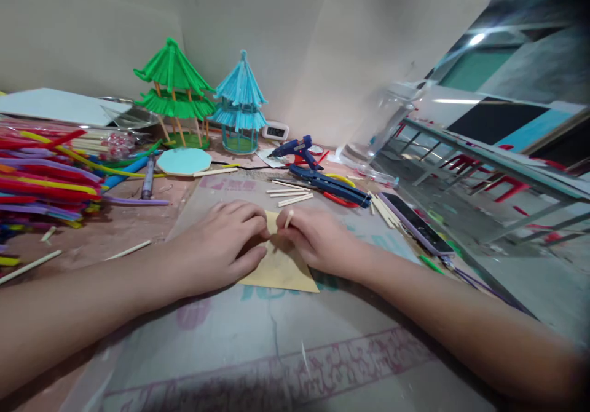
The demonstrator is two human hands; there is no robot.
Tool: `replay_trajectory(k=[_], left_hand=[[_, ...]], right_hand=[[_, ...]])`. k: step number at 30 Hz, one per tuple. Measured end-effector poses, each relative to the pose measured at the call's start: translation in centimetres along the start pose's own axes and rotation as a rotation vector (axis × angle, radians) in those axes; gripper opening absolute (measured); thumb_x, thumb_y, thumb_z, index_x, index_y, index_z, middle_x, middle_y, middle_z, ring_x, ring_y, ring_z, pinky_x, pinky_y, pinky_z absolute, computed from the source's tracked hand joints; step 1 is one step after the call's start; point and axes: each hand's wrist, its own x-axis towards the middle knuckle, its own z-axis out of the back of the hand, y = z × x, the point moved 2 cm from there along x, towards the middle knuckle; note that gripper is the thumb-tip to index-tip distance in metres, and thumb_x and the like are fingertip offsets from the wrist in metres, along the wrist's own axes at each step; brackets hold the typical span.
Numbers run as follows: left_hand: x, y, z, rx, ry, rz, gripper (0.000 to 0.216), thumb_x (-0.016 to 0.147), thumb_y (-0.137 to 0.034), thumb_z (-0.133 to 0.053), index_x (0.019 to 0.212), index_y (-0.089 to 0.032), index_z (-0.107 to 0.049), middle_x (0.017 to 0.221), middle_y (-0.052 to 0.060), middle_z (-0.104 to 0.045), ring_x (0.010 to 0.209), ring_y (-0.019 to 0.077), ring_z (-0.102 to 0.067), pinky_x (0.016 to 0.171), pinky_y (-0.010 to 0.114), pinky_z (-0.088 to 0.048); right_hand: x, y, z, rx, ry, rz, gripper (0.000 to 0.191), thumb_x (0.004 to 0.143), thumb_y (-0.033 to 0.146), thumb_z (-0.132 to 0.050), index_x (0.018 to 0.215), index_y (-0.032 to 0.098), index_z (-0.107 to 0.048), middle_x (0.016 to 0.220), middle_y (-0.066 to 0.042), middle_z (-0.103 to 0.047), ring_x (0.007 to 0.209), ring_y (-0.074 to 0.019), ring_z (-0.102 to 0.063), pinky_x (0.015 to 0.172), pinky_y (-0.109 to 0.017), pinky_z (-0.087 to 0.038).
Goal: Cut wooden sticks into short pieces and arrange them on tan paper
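Note:
A tan piece of card [281, 269] lies flat on the mat in front of me. My left hand [216, 246] rests on its left side, fingers curled down and pressing it. My right hand [313, 237] sits at its far right corner, pinching a short pale wooden stick [288, 218] that stands up between the fingers. The two hands nearly touch over the card's top edge.
Behind the hands lie loose wooden sticks [290, 194], a blue glue gun [297, 149], blue-handled cutters [332, 186] and a phone [415, 221]. Green [174, 89] and blue [240, 101] stick pagodas stand at the back. A heap of coloured straws [46, 175] fills the left.

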Motion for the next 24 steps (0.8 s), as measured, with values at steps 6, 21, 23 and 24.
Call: replay_trajectory(k=[6,21,23,24], left_hand=[[0.0,-0.1,0.1,-0.029,0.007,-0.032,0.022,0.101,-0.033,-0.046,0.098,-0.019,-0.062,0.112,0.009,-0.063,0.11,0.0281,-0.058,0.097,0.048,-0.047],[0.0,0.0,0.1,-0.048,0.013,-0.014,0.02,0.1,-0.032,-0.048,0.097,-0.02,-0.063,0.113,0.009,-0.062,0.111,0.0286,-0.058,0.097,0.049,-0.047],[0.0,0.0,0.1,-0.043,0.011,0.011,0.021,0.099,-0.034,-0.048,0.099,-0.02,-0.064,0.112,0.009,-0.062,0.111,0.0293,-0.058,0.097,0.05,-0.047],[0.1,0.0,0.1,-0.039,0.006,0.021,0.021,0.099,-0.034,-0.049,0.1,-0.021,-0.065,0.112,0.009,-0.062,0.111,0.0295,-0.059,0.098,0.05,-0.047]], right_hand=[[0.0,0.3,-0.3,0.163,0.078,0.09,0.012,0.099,0.021,-0.05,0.087,0.021,-0.053,0.088,-0.008,-0.071,0.079,-0.019,-0.065,0.073,-0.029,-0.049],[-0.3,0.6,0.0,0.174,0.117,0.114,0.01,0.099,0.021,-0.052,0.09,0.02,-0.055,0.089,-0.007,-0.071,0.079,-0.0186,-0.065,0.073,-0.029,-0.048],[-0.3,0.4,0.1,0.119,0.058,0.048,0.012,0.098,0.018,-0.05,0.087,0.02,-0.054,0.084,-0.007,-0.069,0.076,-0.019,-0.063,0.07,-0.029,-0.047],[-0.3,0.3,0.2,0.091,0.021,0.009,0.012,0.098,0.016,-0.05,0.087,0.02,-0.053,0.083,-0.007,-0.068,0.075,-0.019,-0.063,0.07,-0.029,-0.046]])
